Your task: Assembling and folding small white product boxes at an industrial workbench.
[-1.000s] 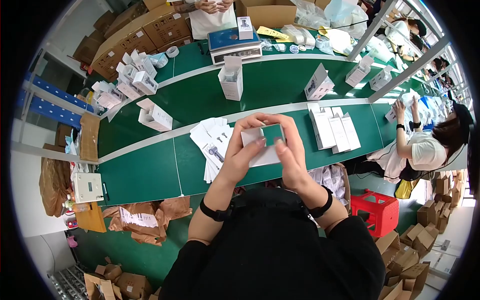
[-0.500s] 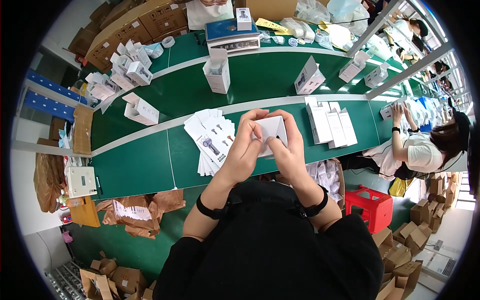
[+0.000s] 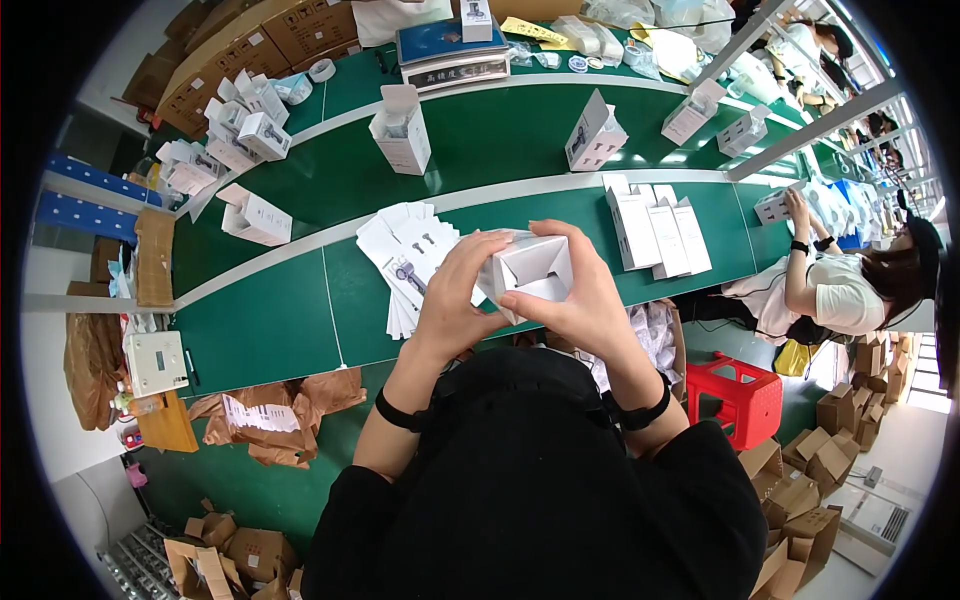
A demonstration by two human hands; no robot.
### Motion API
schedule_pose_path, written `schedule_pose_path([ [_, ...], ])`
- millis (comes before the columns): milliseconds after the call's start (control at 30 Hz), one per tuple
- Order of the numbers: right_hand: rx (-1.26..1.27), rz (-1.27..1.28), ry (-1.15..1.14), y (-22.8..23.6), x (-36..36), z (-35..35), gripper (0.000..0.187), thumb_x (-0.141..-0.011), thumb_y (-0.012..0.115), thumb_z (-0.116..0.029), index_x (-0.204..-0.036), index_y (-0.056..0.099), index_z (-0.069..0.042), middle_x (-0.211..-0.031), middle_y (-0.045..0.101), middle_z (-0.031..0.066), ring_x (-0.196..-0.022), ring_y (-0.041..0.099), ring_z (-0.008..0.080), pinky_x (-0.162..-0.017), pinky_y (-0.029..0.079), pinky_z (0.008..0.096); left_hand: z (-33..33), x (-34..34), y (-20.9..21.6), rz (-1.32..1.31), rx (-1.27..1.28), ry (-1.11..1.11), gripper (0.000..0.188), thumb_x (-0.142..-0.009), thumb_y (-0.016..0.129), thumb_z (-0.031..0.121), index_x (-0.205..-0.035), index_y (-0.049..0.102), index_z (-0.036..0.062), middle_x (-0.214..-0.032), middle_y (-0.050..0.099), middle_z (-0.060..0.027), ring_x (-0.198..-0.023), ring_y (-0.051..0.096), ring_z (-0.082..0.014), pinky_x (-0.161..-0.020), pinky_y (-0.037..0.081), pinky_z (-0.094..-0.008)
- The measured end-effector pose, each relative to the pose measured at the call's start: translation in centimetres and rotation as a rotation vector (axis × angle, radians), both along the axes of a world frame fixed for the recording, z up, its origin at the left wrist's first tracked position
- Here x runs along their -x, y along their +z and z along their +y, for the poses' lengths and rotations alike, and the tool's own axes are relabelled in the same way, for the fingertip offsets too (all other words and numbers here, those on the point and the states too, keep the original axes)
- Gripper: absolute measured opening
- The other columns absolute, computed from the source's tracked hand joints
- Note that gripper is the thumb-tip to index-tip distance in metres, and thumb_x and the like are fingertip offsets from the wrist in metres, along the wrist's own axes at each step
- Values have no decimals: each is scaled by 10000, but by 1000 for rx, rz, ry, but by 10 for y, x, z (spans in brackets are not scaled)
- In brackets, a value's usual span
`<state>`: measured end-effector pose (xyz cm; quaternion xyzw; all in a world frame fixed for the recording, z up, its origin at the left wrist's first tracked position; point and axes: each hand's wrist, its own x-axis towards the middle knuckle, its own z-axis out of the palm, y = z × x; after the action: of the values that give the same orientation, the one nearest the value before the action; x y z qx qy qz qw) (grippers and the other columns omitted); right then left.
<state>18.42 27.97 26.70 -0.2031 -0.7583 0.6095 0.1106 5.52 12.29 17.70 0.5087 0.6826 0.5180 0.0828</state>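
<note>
View: head camera, looking down, only view here
Left hand [image 3: 452, 295]: fingers curled around left side of small white carton [image 3: 530, 270], thumb up against its near edge – gripping, not spread
Right hand [image 3: 578, 295]: wrapped around right side and underside of same carton, index finger laid along lower front edge, closed on it
Carton position: held in air between both hands, above near edge of green bench [image 3: 290, 320], open end facing camera, flaps folded inward, inside looks empty
Handling guess: thin printed card – light, semi-stiff, dents or creases if squeezed on open end; likely best held by side walls and corners, not by loose flaps; smooth surface, mild slip risk
Under the hands: fanned stack of white leaflets [image 3: 405, 255] on bench, just left of carton
Right of hands: row of flat white carton blanks [image 3: 655, 228] lying side by side
Conveyor belt [image 3: 500, 130]: green, beyond the bench; erected white boxes standing on it, one open-topped [image 3: 402, 130], one with a picture on its side [image 3: 595, 135]
Far left: cluster of more white boxes [image 3: 235, 135], one lying on its side [image 3: 255, 215]
Wrists: dark bands on both, black sleeves below
Co-worker [image 3: 835, 280]: seated to the right, white top, arm raised to another box, well apart
Floor: red plastic stool [image 3: 745, 395], brown cardboard scraps [image 3: 265, 415]
</note>
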Motion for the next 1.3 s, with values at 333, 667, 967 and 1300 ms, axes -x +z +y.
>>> schedule_pose_path([
  [333, 55, 49, 77, -42, -17, 9, 471, -988, 590, -156, -1405, 518, 51, -1303, 630, 176, -1227, 594, 230, -1076, 447, 359, 0, -16, 7, -24, -2, 70, 1016, -668, 976, 199, -1544, 476, 76, -1474, 606, -119, -1320, 598, -353, -1094, 495, -461],
  [667, 87, -255, 120, -14, -21, 9, 478, -1003, 692, -329, -1266, 582, 56, -1058, 699, 164, -986, 665, 198, -880, 530, 338, -15, -9, 6, -149, 61, -49, 1020, -598, 1012, 333, -1483, 578, 70, -1421, 621, -143, -1231, 634, -322, -1031, 530, -425],
  [967, -116, -212, -15, -27, -20, 5, 450, -1002, 690, -312, -1235, 608, 64, -1041, 704, 170, -875, 672, 191, -749, 545, 340, -8, -5, -20, 76, -155, 54, 1018, -560, 1020, 340, -1448, 608, 61, -1445, 630, -168, -1301, 632, -352, -1059, 530, -414],
  [1300, 49, -81, 49, -58, -27, 3, 568, -969, 687, -261, -1405, 518, 60, -1236, 646, 183, -1008, 653, 231, -883, 529, 327, -6, -14, -7, 50, -16, 45, 1024, -599, 982, 315, -1484, 554, 27, -1515, 584, -183, -1434, 531, -354, -1180, 431, -482],
])
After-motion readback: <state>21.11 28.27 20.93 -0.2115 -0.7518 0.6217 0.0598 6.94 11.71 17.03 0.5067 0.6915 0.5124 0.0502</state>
